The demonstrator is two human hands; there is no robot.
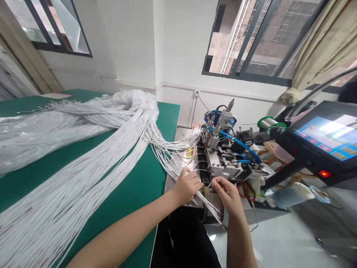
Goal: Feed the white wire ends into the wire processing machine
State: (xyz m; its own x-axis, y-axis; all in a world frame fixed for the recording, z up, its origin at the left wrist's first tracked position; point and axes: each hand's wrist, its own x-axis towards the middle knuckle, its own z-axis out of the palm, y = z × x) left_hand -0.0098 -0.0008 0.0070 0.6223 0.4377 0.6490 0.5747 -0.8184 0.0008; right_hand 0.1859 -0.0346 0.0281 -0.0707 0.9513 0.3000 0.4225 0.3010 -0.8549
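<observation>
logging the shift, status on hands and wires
Left hand gripping wire bundle. Right hand close against machine, grip unclear. Nothing plainly in the way.

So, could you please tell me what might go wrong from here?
The right hand's grip is close to the machine, so fingers might get pinched if its parts moved. The white wires spread from the green table across to the machine, so a tug could tangle them. Loose wire ends stick out past the left hand's grip and might snag.
</observation>
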